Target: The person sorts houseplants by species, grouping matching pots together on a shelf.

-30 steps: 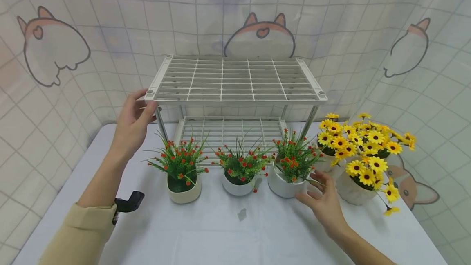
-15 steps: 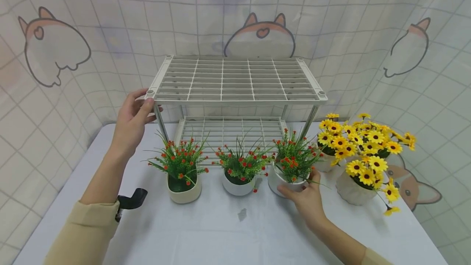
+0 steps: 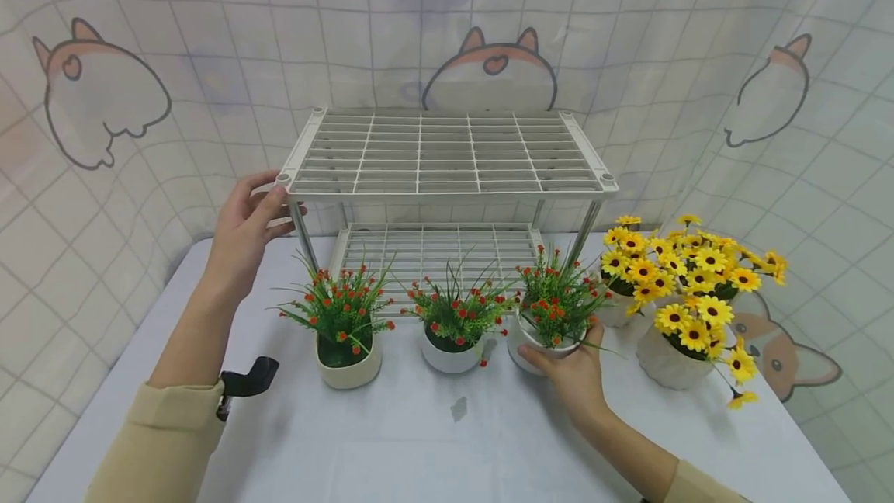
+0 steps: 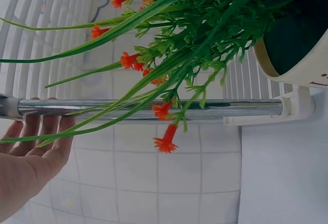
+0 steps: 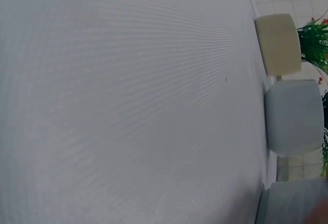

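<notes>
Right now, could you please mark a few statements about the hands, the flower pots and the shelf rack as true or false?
1. The right hand grips the white pot of red flowers nearest the yellow ones. True.
2. The left hand rests flat on the white tabletop. False: it holds the front left corner of the white two-tier grid rack.
3. Three pots of red flowers stand in front of the rack. True.
4. A pot stands on the rack's top tier. False: the top tier is bare.

White wire rack (image 3: 447, 154), white counter (image 3: 447, 433), white pots with green leaves and red-orange blooms (image 3: 555, 309), yellow daisies with dark centres (image 3: 687, 278), beige sleeve (image 3: 157, 441), pale checked backdrop with orange-eared cat outlines (image 3: 489, 60)
</notes>
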The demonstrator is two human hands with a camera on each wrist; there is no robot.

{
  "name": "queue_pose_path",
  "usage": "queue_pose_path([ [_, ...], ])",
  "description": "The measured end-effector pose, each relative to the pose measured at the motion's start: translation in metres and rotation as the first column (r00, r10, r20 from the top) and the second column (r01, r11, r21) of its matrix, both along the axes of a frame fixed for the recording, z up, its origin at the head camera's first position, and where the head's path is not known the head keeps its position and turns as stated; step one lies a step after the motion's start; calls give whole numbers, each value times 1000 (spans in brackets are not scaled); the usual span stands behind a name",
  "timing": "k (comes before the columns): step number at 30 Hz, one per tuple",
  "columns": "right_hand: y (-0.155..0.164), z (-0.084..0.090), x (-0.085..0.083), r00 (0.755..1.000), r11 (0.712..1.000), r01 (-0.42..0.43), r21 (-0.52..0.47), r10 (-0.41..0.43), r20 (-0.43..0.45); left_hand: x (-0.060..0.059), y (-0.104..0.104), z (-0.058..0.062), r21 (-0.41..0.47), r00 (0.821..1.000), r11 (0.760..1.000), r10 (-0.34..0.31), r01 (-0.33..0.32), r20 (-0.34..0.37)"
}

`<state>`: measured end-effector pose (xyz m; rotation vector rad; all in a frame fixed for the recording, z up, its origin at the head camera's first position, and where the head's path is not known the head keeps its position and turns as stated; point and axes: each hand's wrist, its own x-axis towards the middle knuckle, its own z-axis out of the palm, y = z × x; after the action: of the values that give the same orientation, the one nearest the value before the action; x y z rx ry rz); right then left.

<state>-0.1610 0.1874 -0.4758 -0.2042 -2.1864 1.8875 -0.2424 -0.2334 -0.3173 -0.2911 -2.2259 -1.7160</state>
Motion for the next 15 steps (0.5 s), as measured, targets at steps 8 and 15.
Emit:
queue_pose_path([
  [8, 4, -1, -1, 999, 995, 23, 95, -18, -50, -1, -1, 6, 97, 999, 995, -42, 39, 34],
  [15, 12, -3, 0, 999, 979, 41, 200, -42, 0, 0, -2, 8, 171, 994, 982, -90, 78, 66],
])
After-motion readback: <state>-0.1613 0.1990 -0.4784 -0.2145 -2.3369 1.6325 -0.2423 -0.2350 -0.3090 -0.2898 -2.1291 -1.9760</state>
